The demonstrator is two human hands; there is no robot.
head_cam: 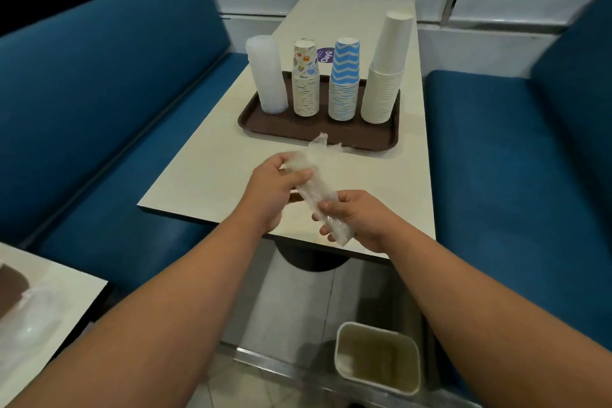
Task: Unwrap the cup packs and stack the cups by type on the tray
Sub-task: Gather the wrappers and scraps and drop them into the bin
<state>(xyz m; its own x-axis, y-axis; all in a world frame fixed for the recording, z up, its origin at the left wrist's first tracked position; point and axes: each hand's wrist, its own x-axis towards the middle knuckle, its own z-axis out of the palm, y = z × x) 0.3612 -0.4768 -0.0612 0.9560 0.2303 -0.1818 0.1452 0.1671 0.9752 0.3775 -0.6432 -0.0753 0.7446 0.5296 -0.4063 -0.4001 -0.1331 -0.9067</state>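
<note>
Four stacks of cups are seen standing upside down in a row on a brown tray (255, 124), which is set on the pale worktop (205, 172) toward its far half. From the left, a clear plastic stack (266, 74) is followed by a stack with small coloured prints (306, 79), a blue and white zigzag stack (344, 79) and a plain white stack (385, 73), the tallest of the four. A round purple sticker (325, 56) is seen on the worktop behind the tray. Blue benches (99, 103) are placed along both long sides of the worktop. On the floor below the near edge, a pale rectangular bin (377, 358) is seen. At the lower left, the corner of a second table (49, 325) is partly shown, with crumpled clear plastic on it.

Above the near edge of the worktop, a long, crumpled clear wrapper (314, 189) is held between both hands, its loose end reaching toward the tray's near rim. The left hand (275, 185) is curled round the wrapper's farther part, thumb and fingers pinching it. The right hand (354, 219) is closed round the nearer part, fingers wrapped over the plastic. Whether any cups remain inside the wrapper cannot be told.
</note>
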